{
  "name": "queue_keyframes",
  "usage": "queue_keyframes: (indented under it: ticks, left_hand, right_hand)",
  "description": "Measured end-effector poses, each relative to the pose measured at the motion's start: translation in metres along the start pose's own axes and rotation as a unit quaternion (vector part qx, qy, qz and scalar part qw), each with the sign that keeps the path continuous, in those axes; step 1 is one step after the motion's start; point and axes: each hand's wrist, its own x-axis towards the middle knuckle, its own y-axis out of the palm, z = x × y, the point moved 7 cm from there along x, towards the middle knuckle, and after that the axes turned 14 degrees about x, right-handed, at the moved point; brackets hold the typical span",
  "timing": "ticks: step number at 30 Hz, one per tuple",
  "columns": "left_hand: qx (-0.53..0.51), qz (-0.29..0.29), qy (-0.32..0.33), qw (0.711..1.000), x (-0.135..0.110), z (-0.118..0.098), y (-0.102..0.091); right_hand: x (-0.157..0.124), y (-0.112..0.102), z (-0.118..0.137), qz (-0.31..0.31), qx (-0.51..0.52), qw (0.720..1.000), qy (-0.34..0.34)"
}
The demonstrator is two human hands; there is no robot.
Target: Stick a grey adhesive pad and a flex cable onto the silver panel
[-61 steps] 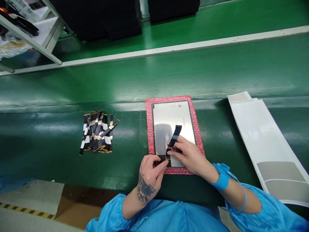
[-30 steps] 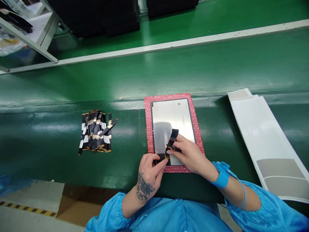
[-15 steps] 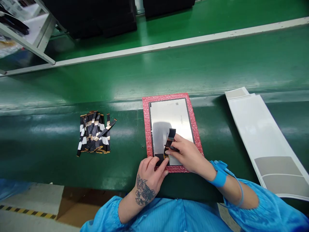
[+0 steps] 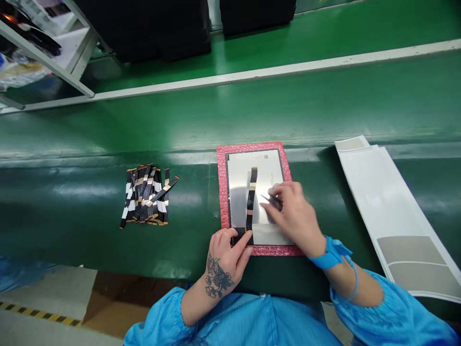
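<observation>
A silver display panel point(image 4: 268, 185) with a dark border lies on a pink bubble-wrap sheet point(image 4: 222, 192). Along the panel stands a narrow black flex cable point(image 4: 251, 192) with gold bands, its lower end at the panel's black bottom strip. My left hand point(image 4: 225, 257) rests at the lower left corner, index fingertip against the cable's lower end, thumb apart, not wrapped round anything. To the right of the cable, my right hand point(image 4: 293, 214) is closed on dark pointed tweezers point(image 4: 274, 201) over the panel, slightly blurred; their tips point left.
A pile of similar flex cables point(image 4: 147, 194) lies left on the green bench point(image 4: 82, 202). On the right is a stack of long white sheets point(image 4: 392, 197) with grey patches. A white rail point(image 4: 245, 76) crosses behind, with black stacks point(image 4: 162, 29) beyond it.
My right hand has let go of the flex cable and moved up and right. The cable, bent in its fingers before, now extends up over the panel. My left hand stays at the corner.
</observation>
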Motion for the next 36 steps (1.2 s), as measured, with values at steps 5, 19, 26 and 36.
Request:
queue_keyframes:
  ticks: [5, 19, 26, 36]
  left_hand:
    - [-0.035, 0.0, -0.04, 0.999, -0.024, 0.017, -0.004]
    - [-0.513, 0.224, -0.443, 0.7, 0.013, 0.058, 0.02]
    - [-0.488, 0.264, -0.375, 0.742, 0.084, 0.078, 0.012]
    - [-0.168, 0.191, -0.19, 0.948, 0.318, 0.165, -0.022]
  right_hand:
    - [0.003, -0.045, -0.035, -0.095, -0.096, 0.989, 0.057]
    - [-0.03, -0.016, -0.032, 0.116, -0.088, 0.982, 0.117]
    - [-0.042, -0.002, -0.009, 0.145, 0.109, 0.982, 0.046]
    - [-0.052, 0.024, -0.03, 0.152, 0.162, 0.975, 0.006]
